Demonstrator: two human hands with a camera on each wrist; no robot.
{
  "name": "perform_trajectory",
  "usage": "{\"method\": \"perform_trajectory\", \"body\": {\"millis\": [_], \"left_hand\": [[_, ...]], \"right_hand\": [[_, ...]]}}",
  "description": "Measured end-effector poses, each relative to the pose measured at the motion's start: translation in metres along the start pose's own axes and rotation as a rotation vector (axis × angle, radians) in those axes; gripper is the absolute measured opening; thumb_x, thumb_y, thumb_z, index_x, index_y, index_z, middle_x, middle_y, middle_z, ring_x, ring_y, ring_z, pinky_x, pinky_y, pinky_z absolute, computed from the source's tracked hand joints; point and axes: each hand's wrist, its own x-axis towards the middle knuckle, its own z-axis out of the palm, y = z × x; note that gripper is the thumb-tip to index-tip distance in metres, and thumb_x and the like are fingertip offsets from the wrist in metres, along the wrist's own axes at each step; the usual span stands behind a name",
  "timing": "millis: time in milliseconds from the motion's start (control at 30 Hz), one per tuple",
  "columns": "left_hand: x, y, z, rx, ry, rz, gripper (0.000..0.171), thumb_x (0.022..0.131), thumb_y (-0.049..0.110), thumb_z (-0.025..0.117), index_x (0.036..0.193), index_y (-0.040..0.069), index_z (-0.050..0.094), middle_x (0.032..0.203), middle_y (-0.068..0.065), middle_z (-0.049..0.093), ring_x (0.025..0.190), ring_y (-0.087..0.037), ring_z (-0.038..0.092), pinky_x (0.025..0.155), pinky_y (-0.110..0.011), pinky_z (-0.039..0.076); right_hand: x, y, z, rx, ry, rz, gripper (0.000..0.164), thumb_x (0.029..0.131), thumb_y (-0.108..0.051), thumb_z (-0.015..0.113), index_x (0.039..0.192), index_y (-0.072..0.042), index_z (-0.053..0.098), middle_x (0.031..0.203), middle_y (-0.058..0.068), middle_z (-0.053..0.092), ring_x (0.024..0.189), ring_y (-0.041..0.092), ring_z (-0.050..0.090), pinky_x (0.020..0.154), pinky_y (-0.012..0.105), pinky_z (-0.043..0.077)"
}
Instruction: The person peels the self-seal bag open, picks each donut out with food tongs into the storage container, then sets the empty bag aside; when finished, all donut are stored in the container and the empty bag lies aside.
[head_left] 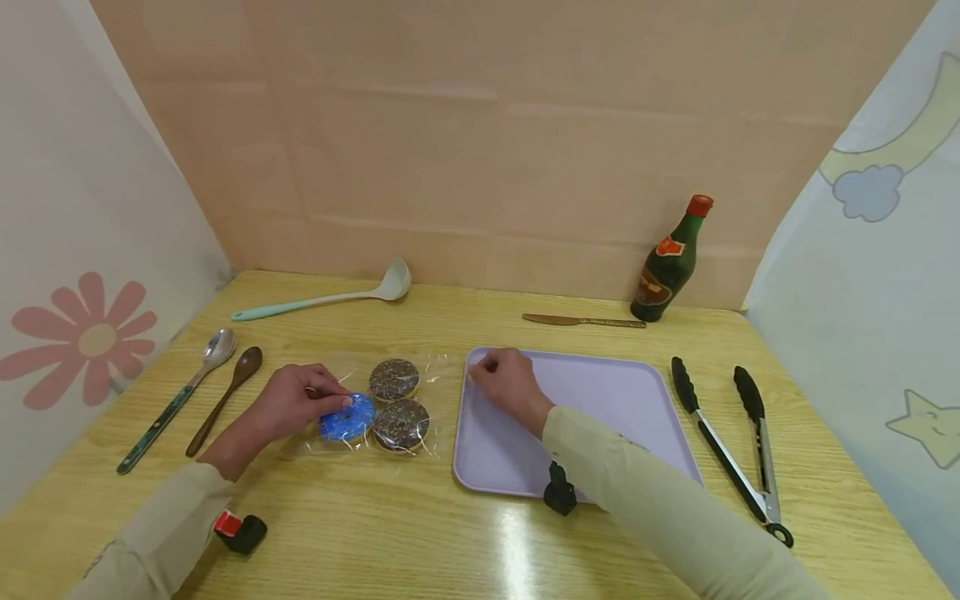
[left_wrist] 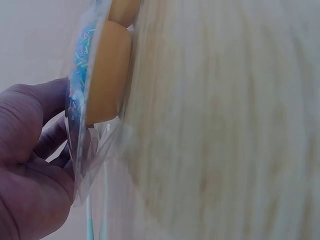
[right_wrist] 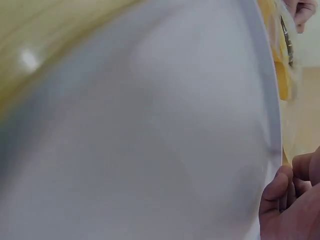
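Three toy doughnuts lie in a clear plastic bag (head_left: 435, 367) on the table. One is a blue-iced doughnut (head_left: 347, 419) with sprinkles; the others are a brown doughnut (head_left: 394, 379) at the back and another brown doughnut (head_left: 402, 425) in front. My left hand (head_left: 296, 402) pinches the bag's left side, its thumb over the blue doughnut; the left wrist view shows fingers behind the plastic. At the tray's back left corner, my right hand (head_left: 513, 383) pinches the bag's right edge between thumb and fingers. A lilac tray (head_left: 600, 408) lies beneath my right forearm.
Left of the bag lie a wooden spoon (head_left: 232, 392) and a metal spoon (head_left: 183, 392). Behind are a ladle (head_left: 330, 298), a table knife (head_left: 581, 321) and a green bottle (head_left: 670, 265). Black-tipped tongs (head_left: 727, 458) lie spread right of the tray.
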Motion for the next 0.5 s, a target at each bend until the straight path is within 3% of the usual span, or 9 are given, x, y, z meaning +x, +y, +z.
{"method": "perform_trajectory", "body": {"millis": [133,367,500], "left_hand": [[-0.001,-0.002,0.001,0.009,0.016,0.016,0.004,0.083,0.01,0.073,0.084,0.008,0.077,0.081,0.004,0.062,0.072,-0.011,0.058,0.063,-0.027,0.051],[-0.002,-0.003,0.002,0.067,0.047,0.062,0.005,0.084,0.007,0.072,0.086,0.01,0.075,0.08,0.008,0.061,0.071,-0.009,0.058,0.062,-0.027,0.051],[-0.002,-0.001,0.002,0.094,0.063,0.072,0.003,0.085,0.006,0.071,0.087,0.007,0.073,0.079,0.008,0.061,0.069,-0.01,0.059,0.062,-0.027,0.051]], "right_hand": [[-0.007,-0.001,-0.008,-0.061,-0.004,-0.084,0.013,0.087,-0.017,0.068,0.089,-0.004,0.069,0.076,0.001,0.06,0.068,0.014,0.053,0.062,0.029,0.045],[-0.033,-0.009,-0.014,-0.252,-0.142,-0.502,0.015,0.086,-0.016,0.071,0.096,-0.005,0.073,0.091,0.002,0.065,0.085,0.018,0.059,0.076,0.035,0.047],[-0.04,-0.007,-0.009,-0.311,-0.197,-0.601,0.01,0.087,-0.015,0.07,0.091,-0.007,0.074,0.091,0.001,0.068,0.091,0.018,0.059,0.082,0.035,0.046]]}}
